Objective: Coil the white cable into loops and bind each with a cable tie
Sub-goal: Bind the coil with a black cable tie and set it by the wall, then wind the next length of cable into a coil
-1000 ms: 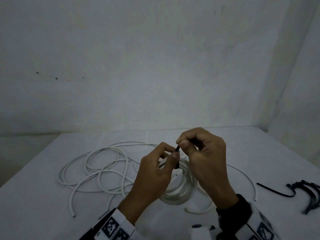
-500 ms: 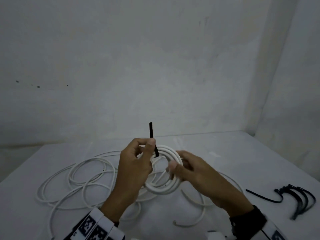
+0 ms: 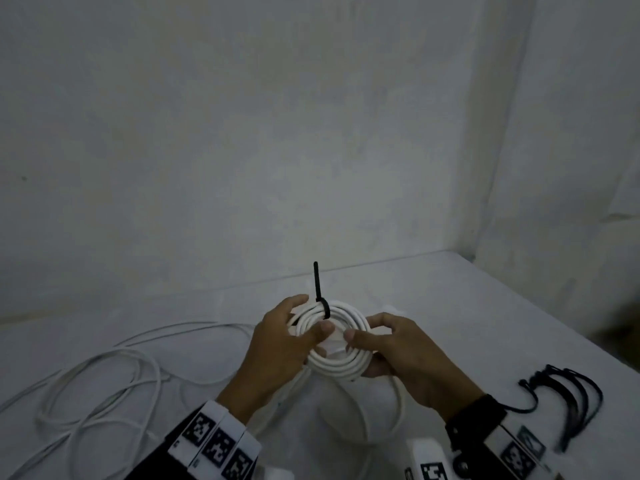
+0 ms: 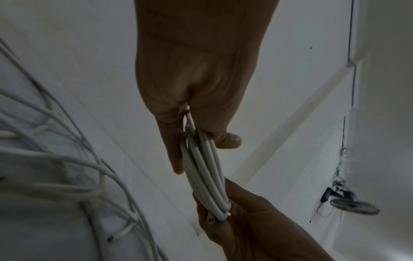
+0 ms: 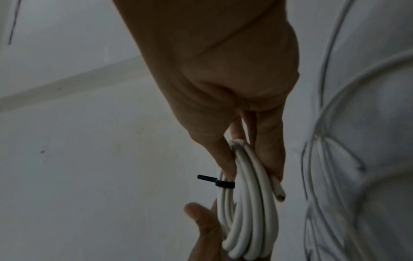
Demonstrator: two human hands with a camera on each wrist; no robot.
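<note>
A tight coil of white cable (image 3: 341,365) is held upright above the white table (image 3: 467,323), between both hands. My left hand (image 3: 294,337) grips its left side, thumb across the front. My right hand (image 3: 374,344) pinches its right side. A black cable tie (image 3: 320,299) is cinched round the top of the coil, its tail sticking straight up. The left wrist view shows the coil (image 4: 205,169) edge-on between the two hands. In the right wrist view the coil (image 5: 248,211) carries the tie (image 5: 220,182), and a cut cable end (image 5: 279,192) pokes out.
Loose white cable (image 3: 114,386) lies in wide loops across the left of the table. A bunch of spare black cable ties (image 3: 571,400) lies at the right. Grey walls close off the back and the right side.
Both hands were threading the tie at the coil a second ago; the tie is now cinched. Since then the left hand has let go of the tie's tail and both hands hold the raised coil's sides.
</note>
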